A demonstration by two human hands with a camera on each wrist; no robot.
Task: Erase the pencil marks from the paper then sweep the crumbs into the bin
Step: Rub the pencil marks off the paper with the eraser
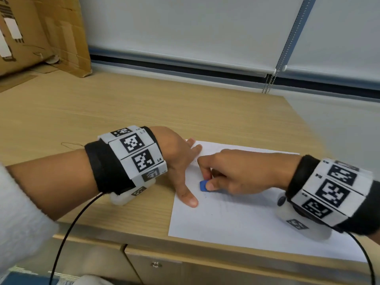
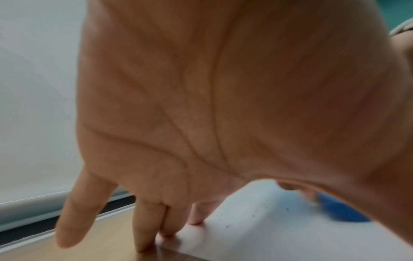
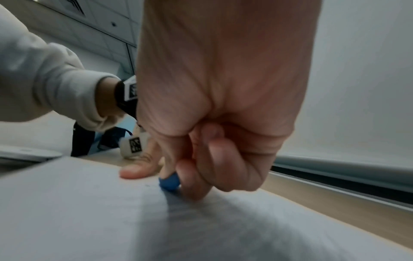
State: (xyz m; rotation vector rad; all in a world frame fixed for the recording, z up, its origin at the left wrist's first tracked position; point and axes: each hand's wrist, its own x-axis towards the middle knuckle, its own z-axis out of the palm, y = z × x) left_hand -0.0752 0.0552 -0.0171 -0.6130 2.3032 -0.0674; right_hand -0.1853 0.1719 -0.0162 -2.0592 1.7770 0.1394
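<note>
A white sheet of paper (image 1: 236,219) lies on the wooden desk (image 1: 144,112) near its front edge. My right hand (image 1: 207,182) pinches a small blue eraser (image 1: 203,186) and holds it down on the paper's left part; the right wrist view shows the eraser (image 3: 169,182) touching the sheet (image 3: 89,211). My left hand (image 1: 185,171) lies flat with straight fingers on the paper's left edge, thumb (image 1: 190,199) just in front of the eraser. Dark eraser crumbs (image 2: 230,225) speckle the paper (image 2: 268,238) near my left fingertips (image 2: 196,221). Faint grey pencil smudges (image 1: 224,200) remain by the eraser.
A flattened cardboard box (image 1: 41,33) leans at the desk's far left. Roller blinds (image 1: 185,27) with a bead chain (image 1: 269,83) hang behind the desk. A drawer front with a lock (image 1: 155,264) sits below the desk edge. Cables (image 1: 67,233) trail from both wristbands.
</note>
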